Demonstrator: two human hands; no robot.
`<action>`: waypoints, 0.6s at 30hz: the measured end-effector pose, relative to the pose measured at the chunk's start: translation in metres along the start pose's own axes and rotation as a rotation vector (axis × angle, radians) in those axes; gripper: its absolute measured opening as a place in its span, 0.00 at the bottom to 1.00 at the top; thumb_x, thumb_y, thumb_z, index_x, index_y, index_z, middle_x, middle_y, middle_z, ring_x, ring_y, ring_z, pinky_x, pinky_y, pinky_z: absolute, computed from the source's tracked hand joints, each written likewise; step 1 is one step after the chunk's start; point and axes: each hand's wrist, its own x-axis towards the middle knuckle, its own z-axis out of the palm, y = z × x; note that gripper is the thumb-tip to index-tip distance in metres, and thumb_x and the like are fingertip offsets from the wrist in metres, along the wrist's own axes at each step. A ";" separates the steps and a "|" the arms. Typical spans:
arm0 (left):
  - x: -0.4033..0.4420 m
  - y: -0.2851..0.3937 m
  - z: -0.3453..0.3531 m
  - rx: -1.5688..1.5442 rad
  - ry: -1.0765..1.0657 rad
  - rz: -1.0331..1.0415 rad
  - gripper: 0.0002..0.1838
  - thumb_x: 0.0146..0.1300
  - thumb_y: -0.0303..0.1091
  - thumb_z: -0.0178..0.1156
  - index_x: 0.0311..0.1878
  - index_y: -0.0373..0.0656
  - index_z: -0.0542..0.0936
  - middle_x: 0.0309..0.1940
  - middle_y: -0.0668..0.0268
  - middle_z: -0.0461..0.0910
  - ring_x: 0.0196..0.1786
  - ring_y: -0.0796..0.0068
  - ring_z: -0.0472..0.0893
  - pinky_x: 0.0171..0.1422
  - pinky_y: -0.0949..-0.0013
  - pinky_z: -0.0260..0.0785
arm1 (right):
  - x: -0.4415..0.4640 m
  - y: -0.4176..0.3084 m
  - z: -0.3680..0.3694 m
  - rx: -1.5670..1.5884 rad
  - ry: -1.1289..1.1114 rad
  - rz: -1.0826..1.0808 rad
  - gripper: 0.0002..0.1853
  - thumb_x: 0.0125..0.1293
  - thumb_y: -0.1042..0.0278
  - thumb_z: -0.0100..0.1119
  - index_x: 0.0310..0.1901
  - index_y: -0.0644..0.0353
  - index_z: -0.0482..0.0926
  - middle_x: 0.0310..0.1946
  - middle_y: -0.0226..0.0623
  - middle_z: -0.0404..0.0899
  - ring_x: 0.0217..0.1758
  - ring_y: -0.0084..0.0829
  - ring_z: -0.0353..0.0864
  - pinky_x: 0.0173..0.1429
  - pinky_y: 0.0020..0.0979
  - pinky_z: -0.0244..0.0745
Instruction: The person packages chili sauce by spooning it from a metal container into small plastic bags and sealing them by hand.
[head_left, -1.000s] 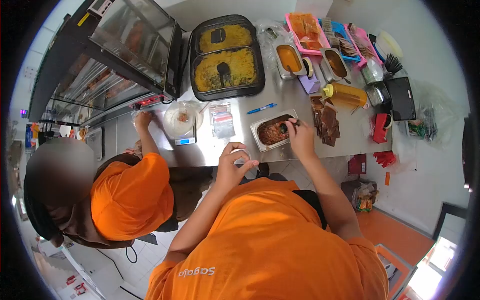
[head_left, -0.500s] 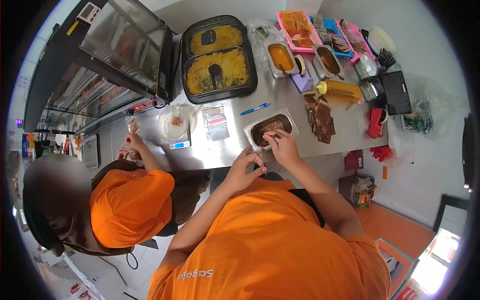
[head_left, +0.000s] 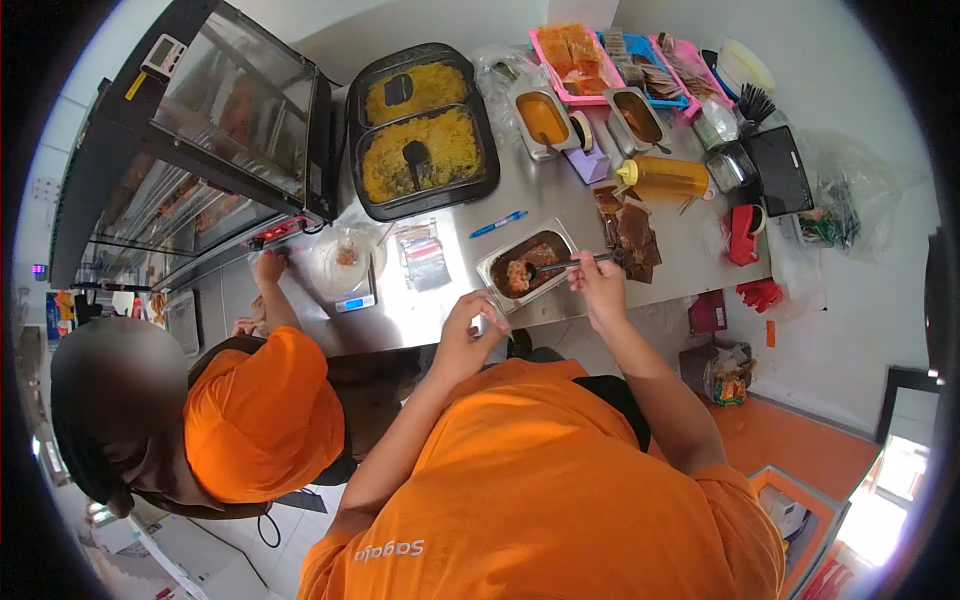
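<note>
A steel container of dark brown sauce stands near the counter's front edge, with a reddish chunky clump at its left end. My right hand is closed around the handle of a dark spoon, whose bowl end lies over the sauce beside the clump. Just left of the container's front corner, my left hand has its fingers curled together. Something thin and clear seems to be at its fingertips, too small to make out. A blue pen lies behind the container.
Brown sauce sachets, a yellow squeeze bottle and two more steel sauce containers stand behind right. A black two-part pan of yellow food is at the back. On the left, a co-worker works near a scale and glass display case.
My right hand has moved right, out of the container, and now holds the spoon. My left hand has shifted slightly left. The co-worker's arm has moved, and the view has shifted slightly.
</note>
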 end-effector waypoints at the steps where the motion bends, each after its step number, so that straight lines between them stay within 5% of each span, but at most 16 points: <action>1: 0.001 0.006 -0.005 -0.020 0.009 -0.024 0.13 0.68 0.29 0.72 0.46 0.48 0.76 0.67 0.63 0.77 0.70 0.62 0.78 0.65 0.50 0.77 | -0.001 -0.002 -0.007 0.041 0.014 0.006 0.17 0.86 0.60 0.57 0.52 0.69 0.85 0.36 0.36 0.87 0.33 0.23 0.83 0.38 0.26 0.80; 7: 0.007 0.026 -0.020 -0.029 0.117 -0.112 0.20 0.65 0.27 0.72 0.54 0.48 0.72 0.57 0.66 0.84 0.66 0.65 0.81 0.68 0.50 0.76 | -0.004 0.004 -0.032 0.154 0.060 -0.025 0.18 0.85 0.58 0.59 0.50 0.69 0.85 0.38 0.37 0.87 0.36 0.23 0.83 0.40 0.26 0.80; 8: 0.008 0.024 -0.021 -0.073 0.118 -0.150 0.27 0.63 0.26 0.71 0.63 0.47 0.71 0.55 0.67 0.85 0.66 0.66 0.82 0.69 0.51 0.76 | -0.003 0.002 -0.033 0.187 0.058 -0.018 0.17 0.85 0.58 0.59 0.51 0.68 0.84 0.38 0.37 0.87 0.37 0.23 0.83 0.40 0.26 0.80; 11: 0.011 0.038 -0.022 -0.071 0.141 -0.137 0.32 0.61 0.25 0.71 0.68 0.46 0.72 0.56 0.67 0.86 0.67 0.66 0.81 0.70 0.50 0.76 | 0.000 0.008 -0.038 0.273 0.066 0.025 0.17 0.85 0.57 0.60 0.53 0.67 0.84 0.38 0.37 0.87 0.37 0.23 0.84 0.41 0.26 0.80; 16: 0.020 0.025 -0.020 -0.012 0.110 -0.111 0.33 0.59 0.28 0.73 0.69 0.48 0.77 0.59 0.63 0.84 0.67 0.63 0.82 0.70 0.49 0.76 | 0.002 0.012 -0.041 0.351 0.113 0.119 0.18 0.84 0.55 0.61 0.50 0.66 0.86 0.39 0.36 0.87 0.37 0.22 0.83 0.42 0.26 0.80; 18: 0.019 0.021 -0.019 -0.005 0.094 -0.127 0.32 0.58 0.30 0.74 0.68 0.49 0.78 0.59 0.63 0.84 0.66 0.63 0.82 0.69 0.49 0.76 | 0.001 -0.002 -0.034 0.081 0.086 0.025 0.16 0.82 0.56 0.63 0.48 0.63 0.87 0.38 0.37 0.87 0.37 0.26 0.85 0.44 0.29 0.81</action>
